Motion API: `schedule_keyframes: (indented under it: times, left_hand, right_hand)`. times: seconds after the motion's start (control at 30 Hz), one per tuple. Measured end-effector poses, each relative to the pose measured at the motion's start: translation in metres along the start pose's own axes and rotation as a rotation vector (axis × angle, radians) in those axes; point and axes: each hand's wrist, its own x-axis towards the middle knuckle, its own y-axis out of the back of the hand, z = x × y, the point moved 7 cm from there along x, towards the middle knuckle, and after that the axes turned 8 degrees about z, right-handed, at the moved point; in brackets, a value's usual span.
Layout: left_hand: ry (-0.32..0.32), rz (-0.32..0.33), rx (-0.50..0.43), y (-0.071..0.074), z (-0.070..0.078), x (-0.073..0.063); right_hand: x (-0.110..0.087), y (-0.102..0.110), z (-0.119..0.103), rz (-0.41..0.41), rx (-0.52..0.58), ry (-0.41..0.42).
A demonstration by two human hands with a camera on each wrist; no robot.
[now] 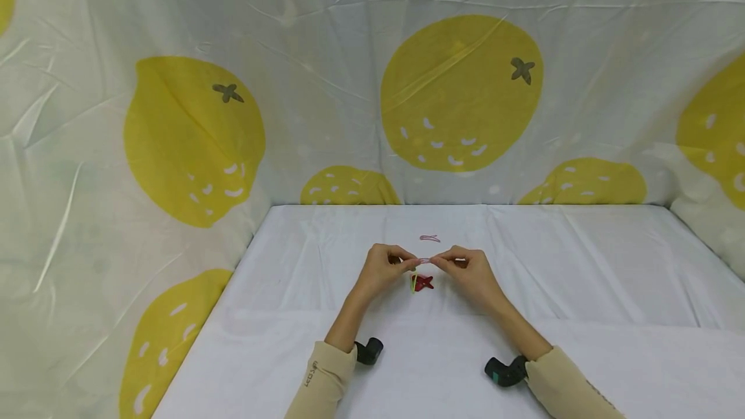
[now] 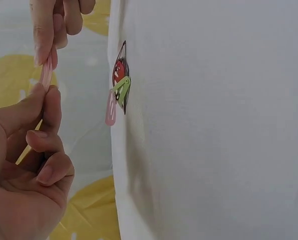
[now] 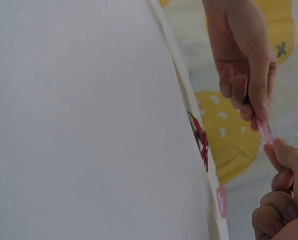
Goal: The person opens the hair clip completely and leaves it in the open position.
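Thumb and forefinger of the left hand (image 1: 379, 271) pinch one end of a pink hair clip (image 1: 425, 260). At its other end the right hand (image 1: 470, 275) pinches it the same way, so the clip spans the small gap between the fingertips. Up close in the left wrist view, the clip (image 2: 46, 75) looks pale and slim, its ends hidden by fingers. Below the hands in the head view, a red hair clip (image 1: 427, 282) lies on the white cloth, with a green hair clip (image 1: 414, 282) against its left side.
Beyond the hands, another pink hair clip (image 1: 430, 238) lies on the white-covered table (image 1: 582, 264). A lemon-print curtain (image 1: 326, 115) hangs behind and to the sides. Black wrist cameras (image 1: 505, 372) stick out from both beige sleeves (image 1: 328, 374).
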Motion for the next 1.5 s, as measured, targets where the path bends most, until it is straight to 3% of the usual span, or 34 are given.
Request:
schedule_keyframes:
  times: [0.13,0.33,0.53,0.73,0.97,1.1,1.2,1.4,1.5]
  left_hand:
    - [-0.004,0.008,-0.041,0.001,0.001,-0.001]
    - [0.02,-0.05,-0.174,0.002,-0.002,-0.003]
    - [0.036,-0.063,-0.258,-0.001,-0.001,-0.003]
    - [0.01,-0.01,-0.252,0.001,0.001,-0.003]
    - [-0.071,0.056,-0.248,0.005,0.006,-0.001]
    - [-0.048,0.072,-0.245,0.007,0.004,-0.001]
    - [-0.023,0.066,-0.234,0.007,0.002,-0.001]
    - [0.008,0.06,-0.221,0.006,0.0,-0.001]
    - [0.015,0.054,-0.226,0.005,-0.001,0.0]
  right_hand:
    - [0.0,-0.003,0.0,-0.031,0.019,-0.014]
    - [-0.001,-0.009,0.0,-0.112,0.036,-0.056]
    - [-0.003,-0.008,0.0,-0.133,0.074,-0.089]
    - [-0.001,-0.002,0.004,-0.109,0.035,-0.191]
    - [-0.002,-0.002,0.008,-0.124,0.005,-0.282]
    - [-0.003,-0.004,0.009,-0.128,0.032,-0.306]
    - [-0.003,-0.004,0.008,-0.108,0.031,-0.27]
    - [0.0,-0.001,0.003,-0.032,0.021,-0.093]
    - [0.001,0.001,0.002,-0.008,0.021,-0.057]
